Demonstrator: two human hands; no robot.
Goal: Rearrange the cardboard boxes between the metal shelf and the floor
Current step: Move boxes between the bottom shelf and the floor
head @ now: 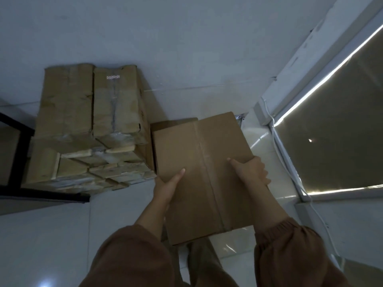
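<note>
Both hands clamped on one cardboard box [199, 172], held flat between them with its taped seam running away from the person; left hand [167, 187] grips the box's left edge, thumb lying on the top face, the other fingers hidden beneath; right hand [250, 170] grips the right edge, thumb on top, fingers curled round the side; hands well apart, the width of the box between them.

Just beyond the left hand, and mostly hidden under the held box, the corner of a second box [172, 124] shows; whether the two touch cannot be told.

To the left of the left hand, a stack of cardboard boxes [89, 125], worn and taped, edges ragged; its right side stands just beside the held box; further left, black bars of the metal shelf [18, 141] run against the stack; whether the stack rests on the shelf or on the floor [51, 235] cannot be told.

Right of the right hand, a window blind [335, 131] with light leaking at its edges; a white cable [290, 162] runs down the frame.

Brown sleeves [134, 255] cover both forearms; pale wall [186, 38] beyond the hands.
</note>
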